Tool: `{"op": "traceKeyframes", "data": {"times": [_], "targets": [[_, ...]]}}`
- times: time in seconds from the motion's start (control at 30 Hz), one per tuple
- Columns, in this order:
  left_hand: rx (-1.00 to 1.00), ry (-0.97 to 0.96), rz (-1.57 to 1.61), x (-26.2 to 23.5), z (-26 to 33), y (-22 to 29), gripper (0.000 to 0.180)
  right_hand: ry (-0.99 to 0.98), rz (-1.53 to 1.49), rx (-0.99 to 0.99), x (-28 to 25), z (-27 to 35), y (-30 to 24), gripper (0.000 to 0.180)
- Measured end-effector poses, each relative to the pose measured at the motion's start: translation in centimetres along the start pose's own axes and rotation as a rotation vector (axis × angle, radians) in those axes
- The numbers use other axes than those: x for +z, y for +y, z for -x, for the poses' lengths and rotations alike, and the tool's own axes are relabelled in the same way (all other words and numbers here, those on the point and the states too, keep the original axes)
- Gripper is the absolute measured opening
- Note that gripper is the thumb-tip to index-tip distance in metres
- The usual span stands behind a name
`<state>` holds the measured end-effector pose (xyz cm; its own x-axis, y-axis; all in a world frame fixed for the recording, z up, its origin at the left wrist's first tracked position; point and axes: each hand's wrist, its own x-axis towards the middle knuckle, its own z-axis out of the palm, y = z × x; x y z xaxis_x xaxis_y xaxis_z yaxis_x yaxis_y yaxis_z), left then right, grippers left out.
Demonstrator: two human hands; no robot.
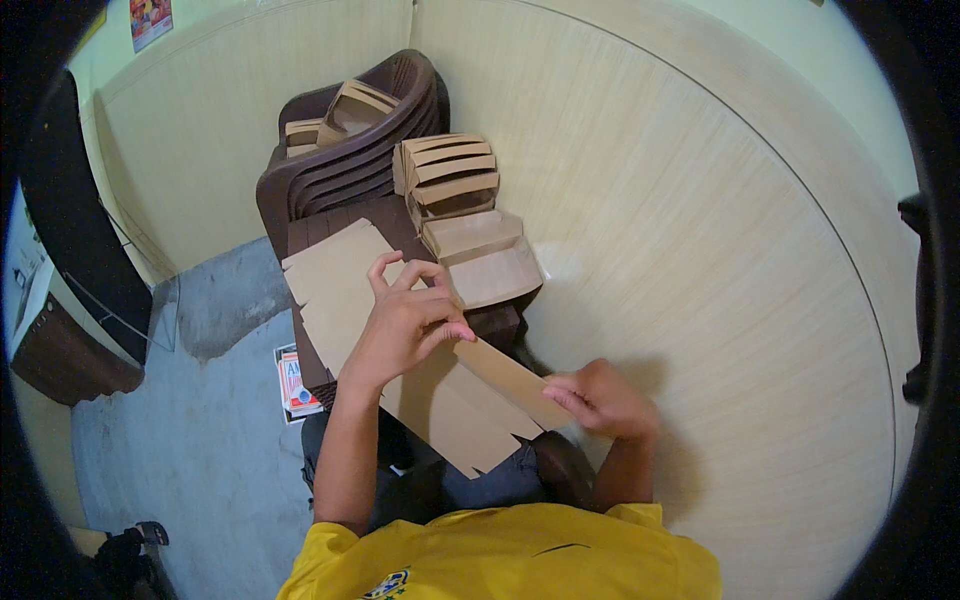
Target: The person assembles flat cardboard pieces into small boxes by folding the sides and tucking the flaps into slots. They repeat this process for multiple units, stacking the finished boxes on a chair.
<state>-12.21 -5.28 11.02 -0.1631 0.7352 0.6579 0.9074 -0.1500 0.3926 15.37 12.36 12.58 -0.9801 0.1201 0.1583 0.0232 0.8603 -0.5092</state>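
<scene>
A flat brown cardboard sheet (435,405) with slits cut at its ends lies slantwise across a dark brown slatted surface and over my lap. Its long right side stands up as a folded strip. My left hand (405,325) is over the sheet's middle, thumb and forefinger pinching this strip's edge while the other fingers are raised and bent. At the near right end of the strip, my right hand (605,400) grips the corner, thumb on top; its other fingers are partly hidden.
Folded cardboard trays (450,170) are piled by the wall, with an open one (490,265) nearer me. More trays (355,108) sit on stacked brown plastic chairs (345,170). Printed papers (297,385) lie on the floor at left. A pale panelled wall (720,250) closes off the right.
</scene>
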Motion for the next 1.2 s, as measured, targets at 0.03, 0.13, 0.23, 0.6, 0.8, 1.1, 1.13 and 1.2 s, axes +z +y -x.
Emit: {"op": "traceKeyframes", "data": {"times": [0.03, 0.13, 0.23, 0.6, 0.8, 1.1, 1.13, 1.2], "targets": [[-0.033, -0.011, 0.012, 0.0, 0.1, -0.1, 0.019, 0.009, -0.019, 0.009, 0.0, 0.0, 0.0, 0.019], [-0.089, -0.027, 0.046, -0.1, 0.3, -0.5, 0.014, 0.06, -0.182, -0.01, -0.1, -0.3, 0.3, 0.021], [-0.116, -0.042, 0.041, -0.2, 0.6, -0.9, 0.014, 0.011, -0.068, 0.009, -0.8, -0.9, 1.0, 0.021], [-0.45, 0.358, 0.038, -2.0, 4.0, -4.5, 0.004, 0.392, -1.079, 0.14, 3.3, -1.7, 6.0, 0.09], [-0.634, 0.69, 0.2, -0.8, 6.6, -7.0, 0.013, 0.363, -1.315, 0.142, 6.8, -0.3, 7.5, 0.105], [-0.924, 0.705, 0.436, 2.2, 9.1, -5.6, 0.027, 0.574, -1.229, 0.334, 8.2, -2.0, 6.7, 0.052], [-0.931, 0.615, 0.398, 2.0, 9.7, -5.7, 0.03, 0.56, -1.203, 0.283, 8.3, -2.2, 6.6, 0.046], [-0.934, 0.448, 0.326, 1.2, 10.6, -5.7, 0.036, 0.664, -1.043, 0.387, 8.8, -2.9, 6.6, 0.037]]}}
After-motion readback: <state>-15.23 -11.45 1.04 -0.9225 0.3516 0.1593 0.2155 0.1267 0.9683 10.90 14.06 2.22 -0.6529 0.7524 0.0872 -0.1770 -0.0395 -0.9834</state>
